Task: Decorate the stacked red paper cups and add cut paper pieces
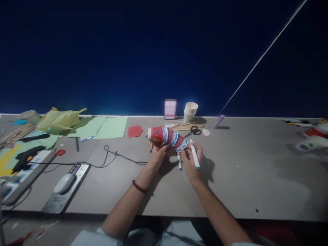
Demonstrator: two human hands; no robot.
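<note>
A string of decorated paper cups [173,137], nested end to end and bent in a curve, is held above the table. It has red and maroon parts with blue-and-white patterned bands. My left hand [156,155] is closed around its underside near the red cup. My right hand [191,162] pinches the lower right end, with a white marker [194,155] tucked between its fingers, teal end down. Another white marker [179,162] with a blue end lies on the table between my hands. Some fingertips are hidden behind the cups.
Behind stand stacked white cups [190,111]; scissors [195,130], wooden sticks [183,127] and red paper [135,131] lie nearby. At left are a cable [102,166], a phone [65,189] with a mouse [64,183] on it, a power strip [28,176] and green paper [110,128].
</note>
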